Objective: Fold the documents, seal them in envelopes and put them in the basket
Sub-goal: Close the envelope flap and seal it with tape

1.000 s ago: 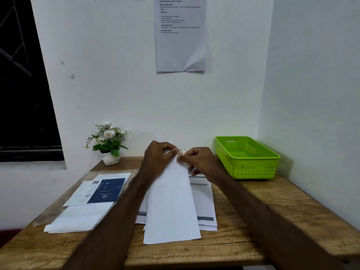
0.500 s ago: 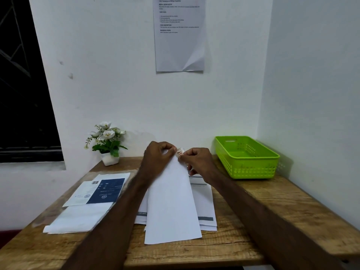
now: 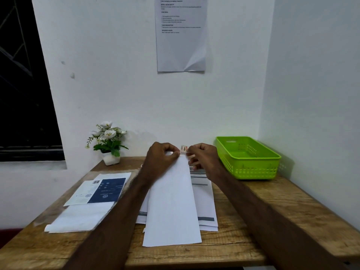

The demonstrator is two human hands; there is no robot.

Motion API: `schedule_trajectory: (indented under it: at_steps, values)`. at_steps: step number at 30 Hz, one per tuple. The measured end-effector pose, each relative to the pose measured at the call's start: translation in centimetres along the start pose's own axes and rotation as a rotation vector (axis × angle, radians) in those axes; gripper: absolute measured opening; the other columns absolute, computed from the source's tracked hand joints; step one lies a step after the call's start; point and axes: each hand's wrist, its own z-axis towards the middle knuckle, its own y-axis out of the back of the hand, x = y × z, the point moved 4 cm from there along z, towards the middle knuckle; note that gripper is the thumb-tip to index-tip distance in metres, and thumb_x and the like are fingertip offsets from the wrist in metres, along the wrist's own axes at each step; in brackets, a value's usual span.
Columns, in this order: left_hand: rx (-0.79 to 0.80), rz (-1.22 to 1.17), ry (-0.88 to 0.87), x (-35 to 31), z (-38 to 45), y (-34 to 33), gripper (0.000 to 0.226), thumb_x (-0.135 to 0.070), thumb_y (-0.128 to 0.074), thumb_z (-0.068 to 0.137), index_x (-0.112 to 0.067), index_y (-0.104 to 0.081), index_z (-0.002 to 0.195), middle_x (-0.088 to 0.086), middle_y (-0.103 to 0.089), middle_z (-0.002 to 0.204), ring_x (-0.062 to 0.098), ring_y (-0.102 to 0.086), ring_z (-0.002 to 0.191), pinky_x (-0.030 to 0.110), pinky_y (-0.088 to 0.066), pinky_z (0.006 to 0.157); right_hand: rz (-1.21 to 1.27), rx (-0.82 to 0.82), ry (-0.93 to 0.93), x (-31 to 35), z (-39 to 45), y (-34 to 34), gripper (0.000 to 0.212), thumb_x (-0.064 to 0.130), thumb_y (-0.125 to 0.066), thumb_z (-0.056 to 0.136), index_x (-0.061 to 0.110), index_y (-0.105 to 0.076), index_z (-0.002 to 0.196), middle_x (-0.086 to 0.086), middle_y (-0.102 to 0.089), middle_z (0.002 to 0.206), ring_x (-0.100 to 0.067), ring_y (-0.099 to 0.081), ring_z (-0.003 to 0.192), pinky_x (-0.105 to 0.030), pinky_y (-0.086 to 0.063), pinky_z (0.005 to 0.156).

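Observation:
A long white envelope (image 3: 172, 203) lies lengthwise on the wooden table (image 3: 243, 248), on top of printed documents (image 3: 205, 197). My left hand (image 3: 161, 159) grips the envelope's far end with curled fingers. My right hand (image 3: 202, 156) pinches a small strip (image 3: 184, 148) with a red-and-white print at that same far end, between the two hands. The green plastic basket (image 3: 247, 158) stands at the back right and looks empty.
A plastic sleeve with white envelopes and a blue-and-white printed sheet (image 3: 97, 195) lies at the left. A small potted white flower (image 3: 109, 143) stands by the wall. A printed notice (image 3: 181, 34) hangs on the wall; a white wall closes the right side.
Both hands have stayed at the envelope's far end. The small strip sits slightly higher between the fingers; the envelope has barely shifted.

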Motion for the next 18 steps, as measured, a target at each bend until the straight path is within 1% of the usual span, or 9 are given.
schedule_trajectory:
  at_steps: [3, 6, 8, 11, 14, 18]
  values:
    - [-0.010, -0.027, 0.008, 0.0, 0.1, 0.1, 0.010, -0.020, -0.072, 0.087, -0.019, -0.081, 0.085, -0.014, -0.077, 0.083, -0.002, -0.071, 0.085, 0.013, -0.050, 0.077, -0.066, 0.020, 0.055, 0.6, 0.3, 0.5, 0.007, 0.007, -0.071, 0.086, 0.001, -0.067, 0.085, -0.016, -0.072, 0.075, -0.020, -0.061, 0.048, -0.025, -0.046, 0.042]
    - [-0.013, -0.043, 0.010, -0.2, 0.1, 0.1, 0.013, -0.020, -0.070, 0.088, -0.018, -0.082, 0.084, -0.014, -0.078, 0.082, -0.001, -0.071, 0.083, 0.012, -0.049, 0.074, -0.165, 0.095, 0.079, 1.1, 0.4, 0.9, 0.007, 0.005, -0.072, 0.086, -0.001, -0.068, 0.086, -0.012, -0.070, 0.068, -0.016, -0.061, 0.046, -0.024, -0.048, 0.042]
    - [-0.006, -0.046, 0.016, -0.2, 0.1, 0.1, 0.013, -0.022, -0.071, 0.089, -0.019, -0.082, 0.083, -0.015, -0.077, 0.080, -0.002, -0.070, 0.080, 0.011, -0.047, 0.071, -0.240, 0.149, 0.078, 1.2, 0.5, 1.1, 0.005, 0.004, -0.072, 0.085, 0.000, -0.069, 0.083, -0.010, -0.070, 0.066, -0.013, -0.061, 0.047, -0.023, -0.048, 0.042]
    - [0.010, -0.048, 0.013, -0.4, 0.0, 0.1, 0.013, -0.026, -0.073, 0.089, -0.021, -0.081, 0.080, -0.016, -0.077, 0.079, -0.004, -0.070, 0.079, 0.009, -0.044, 0.069, -0.324, 0.215, 0.095, 1.3, 0.6, 1.1, 0.005, 0.004, -0.073, 0.084, 0.000, -0.071, 0.082, -0.012, -0.070, 0.067, -0.014, -0.062, 0.051, -0.024, -0.048, 0.044]
    - [0.031, -0.053, 0.001, -0.6, -0.1, 0.1, 0.013, -0.030, -0.075, 0.088, -0.021, -0.081, 0.081, -0.017, -0.077, 0.081, -0.004, -0.070, 0.081, 0.009, -0.044, 0.070, -0.372, 0.240, 0.107, 1.5, 0.6, 0.9, 0.005, 0.005, -0.074, 0.083, 0.000, -0.072, 0.081, -0.010, -0.068, 0.065, -0.015, -0.061, 0.053, -0.025, -0.049, 0.044]
    - [0.054, -0.035, -0.028, -0.8, -0.1, 0.1, 0.011, -0.030, -0.077, 0.087, -0.022, -0.081, 0.081, -0.018, -0.076, 0.080, -0.004, -0.071, 0.082, 0.010, -0.045, 0.072, -0.410, 0.233, 0.137, 1.5, 0.7, 0.7, 0.010, 0.004, -0.074, 0.079, -0.005, -0.071, 0.080, -0.010, -0.066, 0.063, -0.017, -0.059, 0.052, -0.025, -0.047, 0.042]
